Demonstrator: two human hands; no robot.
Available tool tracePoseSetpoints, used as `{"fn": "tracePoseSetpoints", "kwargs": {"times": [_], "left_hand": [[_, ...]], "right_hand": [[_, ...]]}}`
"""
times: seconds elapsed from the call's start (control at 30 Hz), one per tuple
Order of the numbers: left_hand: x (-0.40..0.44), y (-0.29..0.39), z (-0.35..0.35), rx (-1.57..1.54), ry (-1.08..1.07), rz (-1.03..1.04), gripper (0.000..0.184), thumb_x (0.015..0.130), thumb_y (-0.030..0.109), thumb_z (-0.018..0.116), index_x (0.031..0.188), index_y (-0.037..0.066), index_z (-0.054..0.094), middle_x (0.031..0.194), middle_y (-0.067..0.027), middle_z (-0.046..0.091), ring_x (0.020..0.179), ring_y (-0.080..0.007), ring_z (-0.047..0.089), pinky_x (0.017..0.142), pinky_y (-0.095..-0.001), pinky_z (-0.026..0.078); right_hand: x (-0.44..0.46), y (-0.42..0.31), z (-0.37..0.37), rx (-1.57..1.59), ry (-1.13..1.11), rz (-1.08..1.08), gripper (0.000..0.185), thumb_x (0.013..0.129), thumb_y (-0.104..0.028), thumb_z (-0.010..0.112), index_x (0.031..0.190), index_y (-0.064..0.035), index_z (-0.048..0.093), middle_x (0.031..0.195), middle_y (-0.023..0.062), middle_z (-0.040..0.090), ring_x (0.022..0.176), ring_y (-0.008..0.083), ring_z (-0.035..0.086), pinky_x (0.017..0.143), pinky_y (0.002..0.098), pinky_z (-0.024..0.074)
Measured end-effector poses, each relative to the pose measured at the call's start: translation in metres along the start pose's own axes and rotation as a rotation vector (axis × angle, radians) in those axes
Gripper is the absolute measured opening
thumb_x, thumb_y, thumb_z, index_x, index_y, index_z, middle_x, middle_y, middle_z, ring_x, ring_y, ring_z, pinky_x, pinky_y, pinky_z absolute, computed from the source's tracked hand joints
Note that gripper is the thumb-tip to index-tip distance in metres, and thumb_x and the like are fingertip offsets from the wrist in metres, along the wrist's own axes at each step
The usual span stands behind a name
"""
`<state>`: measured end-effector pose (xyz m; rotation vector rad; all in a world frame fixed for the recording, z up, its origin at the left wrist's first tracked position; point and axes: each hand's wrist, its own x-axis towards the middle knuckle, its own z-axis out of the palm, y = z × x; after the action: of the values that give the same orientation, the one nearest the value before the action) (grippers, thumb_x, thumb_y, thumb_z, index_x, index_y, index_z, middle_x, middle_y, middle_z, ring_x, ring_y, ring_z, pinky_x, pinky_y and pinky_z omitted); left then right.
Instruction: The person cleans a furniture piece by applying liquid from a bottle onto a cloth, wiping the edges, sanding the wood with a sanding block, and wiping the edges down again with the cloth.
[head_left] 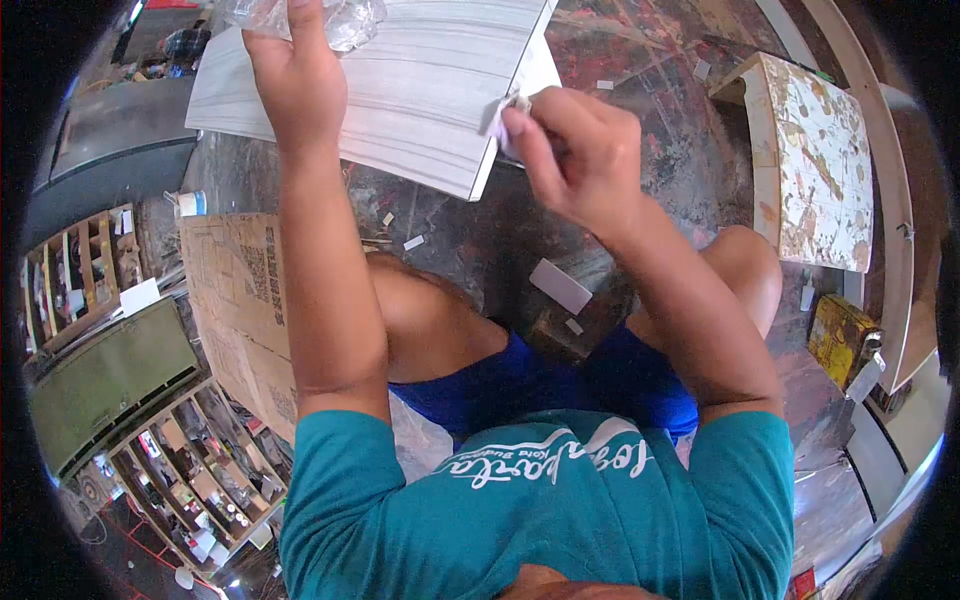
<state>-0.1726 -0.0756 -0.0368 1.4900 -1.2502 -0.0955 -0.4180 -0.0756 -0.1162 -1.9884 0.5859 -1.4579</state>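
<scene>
At the top, a board [420,100] with a pale grey wood-grain face stands tilted in front of me. My left hand [300,85] is raised at its left part, thumb up, against a clear, crinkled plastic thing [355,22]; the fingers are partly hidden and cut off by the frame's top edge, but the hand seems closed on it. My right hand [580,150] is closed in a pinch on a small whitish cloth [508,125], which touches the board's right edge.
On the dark, stained floor lie a small white rectangular piece [561,287] and several scraps. A paint-spattered white box [820,160] and a yellow tin [842,338] stand at the right. Cardboard [235,310] lies left, near shelves [195,470] of clutter.
</scene>
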Motion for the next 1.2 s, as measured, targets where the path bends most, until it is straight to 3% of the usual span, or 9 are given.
{"fn": "tracePoseSetpoints", "kwargs": {"times": [0.37, 0.5, 0.63, 0.7, 0.8, 0.9, 1.0, 1.03, 1.2], "left_hand": [[0.007, 0.0, 0.003, -0.062, -0.037, 0.069, 0.049, 0.113, 0.03, 0.045, 0.148, -0.004, 0.046, 0.142, -0.0145, 0.057, 0.13, -0.0235, 0.054, 0.113, -0.0367, 0.04], [0.005, -0.002, 0.004, -0.099, -0.056, 0.092, 0.048, 0.113, 0.029, 0.046, 0.148, -0.004, 0.045, 0.141, -0.0141, 0.058, 0.129, -0.0233, 0.055, 0.112, -0.0364, 0.04], [0.003, 0.004, 0.004, -0.103, -0.036, 0.03, 0.05, 0.113, 0.03, 0.047, 0.149, -0.004, 0.044, 0.14, -0.0146, 0.058, 0.127, -0.0236, 0.057, 0.11, -0.0374, 0.043], [-0.002, 0.01, 0.004, -0.223, -0.048, -0.065, 0.052, 0.111, 0.025, 0.053, 0.151, -0.004, 0.041, 0.139, -0.0157, 0.059, 0.125, -0.0241, 0.059, 0.109, -0.0375, 0.044], [-0.001, 0.003, 0.002, -0.065, 0.025, 0.004, 0.061, 0.108, 0.04, 0.057, 0.149, -0.003, 0.041, 0.145, -0.0147, 0.056, 0.133, -0.0243, 0.054, 0.115, -0.0378, 0.038], [-0.001, 0.004, 0.003, -0.048, 0.047, -0.04, 0.06, 0.108, 0.041, 0.056, 0.148, -0.003, 0.042, 0.144, -0.0146, 0.056, 0.133, -0.0247, 0.054, 0.115, -0.0379, 0.038], [0.0, 0.002, 0.004, -0.074, 0.001, 0.04, 0.06, 0.108, 0.041, 0.055, 0.147, -0.003, 0.043, 0.144, -0.0146, 0.056, 0.133, -0.0252, 0.054, 0.115, -0.0382, 0.038], [-0.002, 0.001, 0.003, -0.079, -0.002, 0.017, 0.059, 0.109, 0.041, 0.055, 0.147, -0.003, 0.043, 0.144, -0.0147, 0.056, 0.133, -0.0252, 0.054, 0.115, -0.0382, 0.039], [-0.003, 0.007, 0.005, -0.059, 0.011, -0.013, 0.058, 0.109, 0.041, 0.054, 0.146, -0.003, 0.044, 0.142, -0.0153, 0.057, 0.131, -0.025, 0.056, 0.113, -0.0382, 0.04]], "right_hand": [[-0.004, -0.009, -0.003, 0.028, -0.062, -0.094, 0.024, 0.09, -0.006, 0.072, 0.07, -0.0022, 0.059, 0.06, 0.0127, 0.054, 0.049, 0.0255, 0.054, 0.048, 0.0364, 0.0425], [0.004, 0.005, 0.002, -0.017, 0.055, 0.051, 0.024, 0.087, -0.005, 0.072, 0.069, -0.003, 0.057, 0.06, 0.0126, 0.053, 0.05, 0.0283, 0.054, 0.048, 0.0377, 0.0427], [-0.005, -0.009, 0.0, 0.052, -0.051, -0.124, 0.023, 0.091, -0.006, 0.07, 0.071, -0.0036, 0.06, 0.061, 0.0134, 0.055, 0.05, 0.0275, 0.057, 0.048, 0.0371, 0.0436], [-0.001, -0.003, -0.001, -0.02, -0.028, -0.003, 0.02, 0.09, -0.014, 0.073, 0.075, -0.0057, 0.062, 0.064, 0.0139, 0.058, 0.054, 0.0313, 0.06, 0.051, 0.0406, 0.047], [0.0, 0.008, -0.001, -0.073, -0.023, 0.08, 0.018, 0.089, -0.018, 0.074, 0.079, -0.0076, 0.064, 0.067, 0.0141, 0.06, 0.058, 0.0332, 0.063, 0.052, 0.0425, 0.0492], [-0.007, -0.006, -0.002, 0.0, -0.083, -0.082, 0.019, 0.09, -0.02, 0.073, 0.079, -0.0081, 0.064, 0.066, 0.0134, 0.06, 0.059, 0.034, 0.063, 0.053, 0.043, 0.0501], [-0.005, 0.001, -0.001, -0.069, -0.07, 0.002, 0.02, 0.09, -0.02, 0.074, 0.077, -0.0083, 0.062, 0.066, 0.013, 0.06, 0.059, 0.034, 0.063, 0.053, 0.0433, 0.0502], [0.001, 0.005, 0.001, -0.047, 0.014, 0.055, 0.023, 0.09, -0.009, 0.071, 0.07, -0.0056, 0.059, 0.058, 0.0119, 0.051, 0.048, 0.0287, 0.054, 0.047, 0.038, 0.0423], [-0.003, -0.006, -0.001, 0.0, -0.038, -0.062, 0.028, 0.091, -0.01, 0.072, 0.067, -0.0059, 0.058, 0.056, 0.0112, 0.051, 0.047, 0.0264, 0.054, 0.046, 0.0372, 0.0414]]}}
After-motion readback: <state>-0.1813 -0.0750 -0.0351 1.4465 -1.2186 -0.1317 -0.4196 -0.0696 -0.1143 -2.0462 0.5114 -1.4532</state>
